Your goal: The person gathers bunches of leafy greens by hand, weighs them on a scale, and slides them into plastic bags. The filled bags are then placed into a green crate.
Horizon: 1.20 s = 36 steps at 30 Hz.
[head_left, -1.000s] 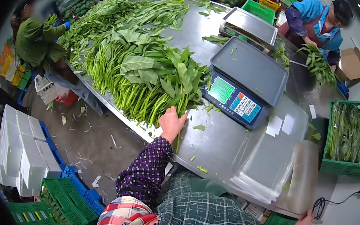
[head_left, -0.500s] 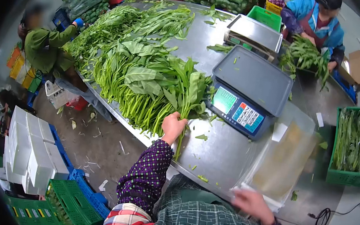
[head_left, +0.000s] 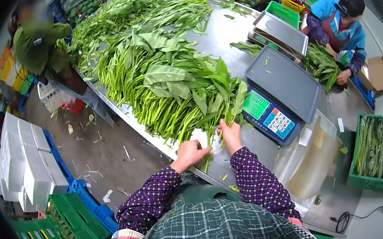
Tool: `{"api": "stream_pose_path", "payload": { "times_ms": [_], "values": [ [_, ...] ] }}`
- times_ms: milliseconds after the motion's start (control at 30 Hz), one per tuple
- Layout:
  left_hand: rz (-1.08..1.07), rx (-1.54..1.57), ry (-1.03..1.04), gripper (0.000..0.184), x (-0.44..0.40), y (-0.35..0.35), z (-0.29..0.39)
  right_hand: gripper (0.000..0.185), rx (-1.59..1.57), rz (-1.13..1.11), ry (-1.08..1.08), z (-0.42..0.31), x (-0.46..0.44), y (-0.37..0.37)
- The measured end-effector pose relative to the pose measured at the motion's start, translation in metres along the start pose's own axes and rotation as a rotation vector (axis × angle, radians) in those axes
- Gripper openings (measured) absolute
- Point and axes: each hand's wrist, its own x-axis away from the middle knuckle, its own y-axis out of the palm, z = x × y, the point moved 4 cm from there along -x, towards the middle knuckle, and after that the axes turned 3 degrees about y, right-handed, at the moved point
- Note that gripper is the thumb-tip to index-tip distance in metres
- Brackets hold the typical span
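Note:
Long green leafy stems [head_left: 164,111] lie heaped on the metal table [head_left: 255,162], their cut ends toward its near edge. My left hand [head_left: 190,154] is closed around the lower ends of a few stems at the heap's right side. Just above and to the right, my right hand [head_left: 230,135] pinches the same stems higher up, near the leaves. A digital scale [head_left: 284,81] with a lit display stands right of the heap, with small stem bits on its pan. Clear plastic bags [head_left: 308,158] lie to the right of my right forearm.
A person in green [head_left: 37,48] stands at the left; another in blue [head_left: 336,32] handles greens across the table. A second scale [head_left: 281,32] stands behind the first. A green crate [head_left: 379,183] of bagged greens is at the right. White boxes [head_left: 28,161] stand lower left.
My right hand has come from the lower right, over the plastic bags, to the stems and closed on them. My left hand still holds their lower ends, slightly lower and farther right.

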Motion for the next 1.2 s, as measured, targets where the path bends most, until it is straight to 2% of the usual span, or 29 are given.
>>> {"api": "stream_pose_path", "payload": {
  "times_ms": [33,100,167,200,267,367,433,500,533,567,633,667,700,733,767,800,833,867,900,933,1000,1100,1167,1200],
  "values": [
    [-0.145,-0.133,-0.034,0.043,0.001,0.009,0.0,0.021,0.073,-0.015,-0.039,-0.01,0.001,0.006],
    [0.019,-0.246,0.135,0.039,0.003,0.031,-0.003,0.02,0.058,-0.075,0.042,-0.013,0.0,0.012],
    [0.019,-0.214,0.069,0.034,0.0,0.035,-0.008,0.018,-0.085,-0.064,0.184,-0.004,-0.007,0.007],
    [0.004,-0.109,0.018,0.034,-0.003,0.033,-0.014,0.016,-0.205,-0.043,0.162,-0.009,-0.001,0.005],
    [0.017,0.075,-0.05,0.035,-0.003,0.025,-0.024,0.02,-0.137,-0.019,0.173,-0.019,0.01,-0.017],
    [0.07,0.111,-0.135,0.047,-0.005,0.023,-0.022,0.025,-0.16,-0.03,0.179,-0.016,0.029,-0.044],
    [0.084,0.121,-0.131,0.05,-0.007,0.026,-0.017,0.023,-0.102,-0.164,0.276,-0.007,0.048,-0.046],
    [0.133,-0.076,0.037,0.048,-0.007,0.023,0.007,0.022,-0.125,-0.206,0.307,0.001,0.064,-0.045],
    [0.132,-0.106,0.144,0.04,-0.009,0.029,0.012,0.021,-0.167,-0.209,0.341,0.005,0.07,-0.045],
    [0.131,-0.14,0.17,0.033,-0.012,0.038,0.013,0.021,-0.209,-0.21,0.374,0.011,0.076,-0.045],
    [0.127,-0.155,0.172,0.029,-0.017,0.04,0.012,0.02,-0.188,-0.214,0.392,0.026,0.089,-0.046],
    [0.125,-0.161,0.172,0.029,-0.016,0.04,0.015,0.019,-0.118,-0.299,0.389,0.031,0.103,-0.045],
    [0.063,-0.107,0.111,0.028,-0.015,0.04,0.015,0.018,-0.048,-0.391,0.38,0.036,0.118,-0.042],
    [0.028,-0.066,0.04,0.027,-0.02,0.032,0.012,0.017,-0.026,-0.355,0.401,0.042,0.129,-0.045],
    [0.046,0.075,-0.014,0.026,-0.025,0.049,-0.002,0.015,-0.002,-0.36,0.397,0.042,0.128,-0.044],
    [0.031,0.219,-0.039,0.027,-0.022,0.047,-0.002,0.012,-0.131,-0.317,0.399,0.041,0.122,-0.047],
    [-0.057,0.455,-0.077,0.028,-0.018,0.039,0.007,0.012,-0.248,-0.225,0.362,0.031,0.117,-0.047],
    [-0.084,0.623,0.036,0.027,-0.022,0.049,0.005,0.016,-0.235,-0.213,0.297,0.024,0.113,-0.046],
    [-0.191,0.808,-0.055,0.023,-0.015,0.042,0.024,0.019,-0.243,-0.239,0.262,0.017,0.112,-0.043],
    [-0.087,0.723,0.109,0.021,-0.018,0.049,0.029,0.023,-0.239,-0.31,0.236,0.021,0.109,-0.041],
    [-0.116,0.757,0.226,0.019,-0.019,0.072,0.034,0.027,-0.272,-0.28,0.283,0.018,0.116,-0.031],
    [-0.154,0.852,0.128,0.02,-0.011,0.072,0.036,0.029,-0.359,-0.279,0.23,0.029,0.111,-0.037],
    [-0.124,0.844,0.169,0.022,-0.004,0.064,0.042,0.018,-0.365,-0.167,0.027,0.035,0.094,-0.046],
    [0.04,0.913,0.209,0.027,0.009,0.057,0.05,0.014,-0.351,-0.118,-0.094,0.029,0.085,-0.051]
  ]
}}
